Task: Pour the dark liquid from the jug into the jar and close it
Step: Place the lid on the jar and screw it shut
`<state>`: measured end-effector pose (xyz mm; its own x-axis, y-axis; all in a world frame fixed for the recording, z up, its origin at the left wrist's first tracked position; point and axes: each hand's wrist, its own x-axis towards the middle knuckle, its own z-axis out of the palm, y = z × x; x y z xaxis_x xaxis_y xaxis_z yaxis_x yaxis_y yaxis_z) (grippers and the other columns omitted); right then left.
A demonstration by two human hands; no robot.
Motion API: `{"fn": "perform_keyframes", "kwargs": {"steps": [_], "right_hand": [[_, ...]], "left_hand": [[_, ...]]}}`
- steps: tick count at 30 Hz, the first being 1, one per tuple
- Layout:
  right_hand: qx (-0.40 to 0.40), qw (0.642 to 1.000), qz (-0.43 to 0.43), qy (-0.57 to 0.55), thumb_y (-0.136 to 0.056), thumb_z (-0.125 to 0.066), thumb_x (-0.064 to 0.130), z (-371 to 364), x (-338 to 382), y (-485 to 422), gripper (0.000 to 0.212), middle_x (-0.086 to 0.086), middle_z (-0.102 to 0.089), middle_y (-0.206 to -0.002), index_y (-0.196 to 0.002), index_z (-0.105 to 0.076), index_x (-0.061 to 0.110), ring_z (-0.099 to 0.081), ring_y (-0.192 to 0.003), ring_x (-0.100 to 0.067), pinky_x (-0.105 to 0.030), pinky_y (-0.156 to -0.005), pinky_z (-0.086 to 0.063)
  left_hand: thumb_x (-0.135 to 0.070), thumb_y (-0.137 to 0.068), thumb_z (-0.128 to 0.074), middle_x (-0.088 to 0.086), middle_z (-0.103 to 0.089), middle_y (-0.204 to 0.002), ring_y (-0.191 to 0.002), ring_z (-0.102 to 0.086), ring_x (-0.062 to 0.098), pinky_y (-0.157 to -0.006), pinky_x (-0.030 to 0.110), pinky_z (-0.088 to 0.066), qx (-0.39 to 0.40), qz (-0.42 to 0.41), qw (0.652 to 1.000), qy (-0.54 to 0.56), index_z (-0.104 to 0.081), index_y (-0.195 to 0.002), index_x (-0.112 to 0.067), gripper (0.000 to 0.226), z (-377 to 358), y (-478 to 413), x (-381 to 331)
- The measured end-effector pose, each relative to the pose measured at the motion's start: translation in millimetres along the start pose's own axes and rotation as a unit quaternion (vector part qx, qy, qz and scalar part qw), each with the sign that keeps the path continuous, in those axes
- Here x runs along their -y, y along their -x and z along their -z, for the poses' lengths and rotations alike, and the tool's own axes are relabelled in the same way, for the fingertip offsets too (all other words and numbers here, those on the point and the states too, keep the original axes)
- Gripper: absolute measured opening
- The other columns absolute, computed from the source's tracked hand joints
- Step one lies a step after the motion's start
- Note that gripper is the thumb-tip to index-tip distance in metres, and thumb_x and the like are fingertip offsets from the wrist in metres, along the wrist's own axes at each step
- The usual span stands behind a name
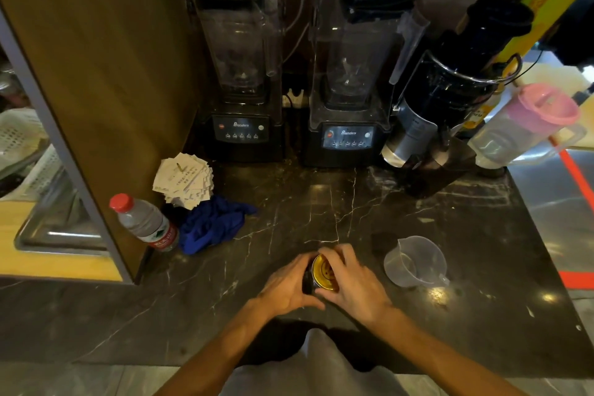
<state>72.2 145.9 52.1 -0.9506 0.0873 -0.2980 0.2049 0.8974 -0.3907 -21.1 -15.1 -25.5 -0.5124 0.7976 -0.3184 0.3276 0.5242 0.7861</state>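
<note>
A dark jar point(308, 281) stands on the black marble counter point(321, 202) near its front edge, with a gold lid point(323, 272) on top. My left hand point(287, 286) wraps around the jar's left side. My right hand point(348, 280) grips the gold lid from the right, fingers curled over its rim. Most of the jar's body is hidden by both hands. A clear plastic measuring jug point(414, 262) sits on the counter just right of my right hand, looking empty.
Two black blenders point(241, 74) point(353, 74) stand at the back, a dark juicer point(450, 100) and a pink-lidded pitcher point(527, 125) to the right. A water bottle point(144, 223), a blue cloth point(212, 225) and a stack of paper slips point(184, 180) sit left, beside a wooden partition.
</note>
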Motion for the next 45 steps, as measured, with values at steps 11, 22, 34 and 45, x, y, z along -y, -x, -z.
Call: {"fn": "perform_keyframes", "kwargs": {"steps": [11,22,34,45], "right_hand": [[-0.014,0.993,0.068,0.090,-0.081,-0.075,0.051,11,-11,-6,0.081,0.001,-0.050,-0.137,-0.147,-0.041,0.018,-0.042,-0.120,-0.016,-0.031,-0.103,-0.043],[0.145,0.946,0.259,0.132,-0.085,-0.076,0.017,60,-22,-25,0.075,0.010,-0.034,-0.151,-0.148,-0.038,0.030,-0.025,-0.138,-0.012,-0.033,-0.108,-0.042],[0.105,0.988,0.105,0.048,-0.083,-0.078,0.033,62,-32,-10,0.083,0.011,-0.037,-0.148,-0.150,-0.029,0.036,-0.030,-0.128,-0.005,-0.036,-0.110,-0.039],[0.064,0.982,0.119,0.129,-0.080,-0.081,0.028,38,-7,-10,0.090,0.003,-0.039,-0.148,-0.152,-0.026,0.029,-0.032,-0.129,-0.018,-0.039,-0.102,-0.048]], "left_hand": [[-0.050,-0.068,-0.081,-0.003,-0.051,-0.142,-0.124,-0.041,-0.003,-0.114,0.029,-0.036,-0.033,-0.024,0.998,0.047,-0.036,-0.146,-0.025,0.093,-11,-15,-2],[-0.040,-0.069,-0.086,-0.003,-0.052,-0.143,-0.128,-0.044,0.000,-0.115,0.030,-0.035,0.050,-0.058,0.996,0.035,-0.035,-0.144,-0.030,0.092,2,-33,3],[-0.029,-0.070,-0.088,-0.006,-0.048,-0.146,-0.130,-0.037,-0.005,-0.112,0.024,-0.025,0.091,-0.064,0.993,0.043,-0.033,-0.145,-0.035,0.094,11,-37,1],[-0.026,-0.071,-0.089,0.000,-0.054,-0.139,-0.130,-0.050,0.013,-0.116,0.039,-0.038,0.089,-0.054,0.994,0.042,-0.040,-0.142,-0.023,0.087,15,-31,-8]]}}
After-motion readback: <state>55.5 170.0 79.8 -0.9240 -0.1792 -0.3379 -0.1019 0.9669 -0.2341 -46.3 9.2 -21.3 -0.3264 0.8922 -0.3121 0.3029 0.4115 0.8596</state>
